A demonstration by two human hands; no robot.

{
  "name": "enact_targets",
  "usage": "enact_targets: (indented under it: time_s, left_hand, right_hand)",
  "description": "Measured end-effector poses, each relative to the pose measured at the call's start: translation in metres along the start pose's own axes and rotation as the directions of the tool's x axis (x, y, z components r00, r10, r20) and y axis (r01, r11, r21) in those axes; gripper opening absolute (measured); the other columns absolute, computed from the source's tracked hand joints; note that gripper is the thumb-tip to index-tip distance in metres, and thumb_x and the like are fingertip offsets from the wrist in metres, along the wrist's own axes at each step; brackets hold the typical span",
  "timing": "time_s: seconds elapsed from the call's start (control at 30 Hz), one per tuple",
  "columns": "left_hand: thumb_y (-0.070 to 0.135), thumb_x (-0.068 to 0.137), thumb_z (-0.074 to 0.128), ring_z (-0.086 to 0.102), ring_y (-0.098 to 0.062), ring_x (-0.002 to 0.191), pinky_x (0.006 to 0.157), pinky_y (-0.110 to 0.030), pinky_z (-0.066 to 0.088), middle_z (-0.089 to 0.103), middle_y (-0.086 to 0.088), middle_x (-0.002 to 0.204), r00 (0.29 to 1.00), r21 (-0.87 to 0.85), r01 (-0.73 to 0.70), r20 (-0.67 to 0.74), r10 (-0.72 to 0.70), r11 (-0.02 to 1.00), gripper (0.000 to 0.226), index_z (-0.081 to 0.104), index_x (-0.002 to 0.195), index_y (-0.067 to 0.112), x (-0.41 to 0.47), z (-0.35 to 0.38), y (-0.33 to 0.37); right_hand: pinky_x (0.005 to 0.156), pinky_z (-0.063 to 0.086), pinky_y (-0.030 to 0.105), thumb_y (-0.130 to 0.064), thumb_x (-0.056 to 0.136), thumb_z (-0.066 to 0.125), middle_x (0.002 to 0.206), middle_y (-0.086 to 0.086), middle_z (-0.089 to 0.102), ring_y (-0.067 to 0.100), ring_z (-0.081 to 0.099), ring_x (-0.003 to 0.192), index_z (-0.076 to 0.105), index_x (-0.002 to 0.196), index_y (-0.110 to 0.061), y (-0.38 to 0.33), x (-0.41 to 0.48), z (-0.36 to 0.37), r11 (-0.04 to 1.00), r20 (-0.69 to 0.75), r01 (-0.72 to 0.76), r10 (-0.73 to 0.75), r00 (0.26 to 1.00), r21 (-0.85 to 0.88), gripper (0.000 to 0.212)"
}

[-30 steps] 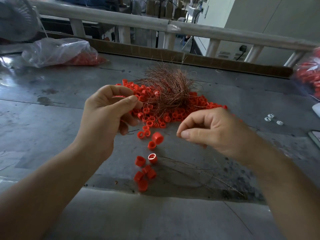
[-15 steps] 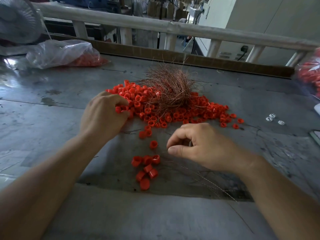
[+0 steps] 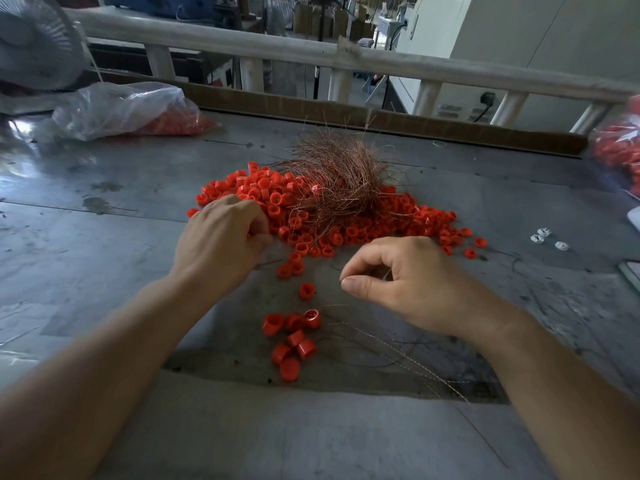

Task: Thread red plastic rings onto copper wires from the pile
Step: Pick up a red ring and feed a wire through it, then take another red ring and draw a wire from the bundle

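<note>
Fingers (image 3: 254, 221) of the left hand (image 3: 221, 242) curled into the red ring pile (image 3: 349, 233); grip on a ring not discernible to us.
The pile lies under the copper wire tuft (image 3: 341, 174), just ahead of both hands, the left touching it. The right hand (image 3: 412, 282) pinches what looks like one copper wire (image 3: 387, 273), pinch pointing left; we judge a ring must travel rightward to meet it.

Bright red rings (image 3: 349, 220), coppery-brown wire tangle (image 3: 341, 174), mottled grey table (image 3: 104, 237), small white bits (image 3: 545, 237), possibly plastic
</note>
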State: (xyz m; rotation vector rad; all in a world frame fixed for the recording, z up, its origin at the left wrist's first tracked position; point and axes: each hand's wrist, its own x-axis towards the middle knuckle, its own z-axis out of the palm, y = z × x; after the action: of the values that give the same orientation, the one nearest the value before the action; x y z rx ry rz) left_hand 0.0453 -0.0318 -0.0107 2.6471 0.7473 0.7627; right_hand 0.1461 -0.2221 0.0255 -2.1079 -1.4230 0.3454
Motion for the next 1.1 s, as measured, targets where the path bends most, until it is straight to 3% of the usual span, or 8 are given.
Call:
enact_targets:
  time_s: [0.1, 0.17, 0.23, 0.33, 0.47, 0.67, 0.93, 1.1]
  left_hand:
    - [0.012, 0.080, 0.066, 0.048, -0.019, 0.073, 0.061, -0.028, 0.030, 0.050, 0.005, 0.075, 1.000, -0.048, -0.016, -0.020, 0.015, 0.999, 0.014, 0.055, 0.073, 0.016, -0.002, -0.001, 0.004]
    - [0.011, 0.082, 0.064, 0.052, -0.012, 0.069, 0.058, -0.017, 0.035, 0.051, 0.012, 0.071, 0.997, -0.150, -0.006, -0.071, -0.005, 0.989, 0.012, 0.054, 0.078, 0.015, -0.005, -0.003, 0.009]
    - [0.013, 0.082, 0.065, 0.052, 0.004, 0.070, 0.062, -0.002, 0.036, 0.051, 0.020, 0.076, 0.992, -0.296, -0.013, -0.127, -0.026, 0.955, 0.016, 0.052, 0.088, 0.020, -0.010, -0.008, 0.017]
    - [0.013, 0.082, 0.067, 0.051, 0.018, 0.077, 0.067, 0.003, 0.035, 0.054, 0.023, 0.081, 0.981, -0.372, -0.152, -0.171, 0.093, 0.916, 0.018, 0.060, 0.098, 0.019, -0.018, -0.014, 0.029]
    - [0.018, 0.076, 0.063, 0.049, 0.015, 0.076, 0.071, -0.001, 0.037, 0.051, 0.029, 0.084, 0.949, -0.346, -0.312, -0.156, 0.273, 0.885, 0.018, 0.068, 0.092, 0.011, -0.028, -0.015, 0.041]
    - [0.018, 0.075, 0.063, 0.046, 0.008, 0.079, 0.076, -0.001, 0.037, 0.054, 0.019, 0.085, 0.933, -0.313, -0.360, -0.100, 0.346, 0.879, 0.019, 0.068, 0.091, 0.008, -0.031, -0.013, 0.042]
    - [0.017, 0.075, 0.064, 0.047, 0.008, 0.080, 0.075, 0.002, 0.037, 0.052, 0.021, 0.085, 0.925, -0.318, -0.376, -0.078, 0.371, 0.870, 0.020, 0.068, 0.092, 0.008, -0.030, -0.014, 0.044]
    - [0.021, 0.075, 0.064, 0.045, 0.026, 0.084, 0.078, 0.001, 0.037, 0.048, 0.032, 0.093, 0.935, -0.374, -0.349, -0.079, 0.345, 0.859, 0.032, 0.066, 0.105, 0.010, -0.030, -0.013, 0.043]
  right_hand:
    - [0.064, 0.045, 0.009, -0.030, 0.081, 0.065, 0.072, -0.014, 0.063, -0.003, 0.056, 0.073, 0.068, 0.077, -0.026, 0.007, 0.003, -0.003, 0.998, -0.104, -0.042, 0.038, 0.994, -0.036, 0.006]
    - [0.059, 0.040, 0.007, -0.026, 0.079, 0.068, 0.067, -0.016, 0.060, -0.002, 0.055, 0.068, 0.067, 0.074, -0.026, 0.014, 0.006, -0.006, 0.997, -0.268, -0.073, 0.061, 0.962, -0.034, 0.005]
    - [0.056, 0.037, 0.007, -0.021, 0.076, 0.071, 0.067, -0.014, 0.056, 0.001, 0.052, 0.059, 0.061, 0.076, -0.026, 0.024, 0.010, -0.011, 0.995, -0.474, -0.096, 0.079, 0.877, -0.013, 0.011]
    - [0.066, 0.041, 0.018, -0.016, 0.075, 0.073, 0.078, -0.006, 0.053, 0.006, 0.048, 0.064, 0.058, 0.091, -0.022, 0.042, 0.015, -0.019, 0.986, -0.646, -0.167, 0.116, 0.755, -0.018, 0.023]
    - [0.073, 0.037, 0.017, -0.018, 0.077, 0.072, 0.092, -0.002, 0.055, 0.006, 0.049, 0.071, 0.064, 0.107, -0.017, 0.060, 0.021, -0.018, 0.965, -0.580, -0.260, 0.196, 0.791, -0.028, 0.031]
    - [0.065, 0.032, -0.003, -0.014, 0.081, 0.068, 0.080, -0.006, 0.060, 0.001, 0.051, 0.070, 0.073, 0.087, -0.014, 0.060, 0.025, -0.014, 0.983, -0.616, -0.180, 0.130, 0.777, -0.019, 0.008]
    - [0.064, 0.044, 0.013, -0.012, 0.081, 0.064, 0.072, -0.018, 0.058, 0.003, 0.056, 0.065, 0.066, 0.082, -0.024, 0.043, 0.019, -0.015, 0.995, -0.772, 0.042, 0.046, 0.634, 0.093, 0.012]
    - [0.071, 0.049, 0.022, -0.012, 0.086, 0.057, 0.080, -0.001, 0.064, 0.013, 0.062, 0.076, 0.059, 0.087, -0.015, 0.033, 0.014, -0.011, 0.978, -0.772, 0.181, -0.033, 0.635, 0.107, 0.004]
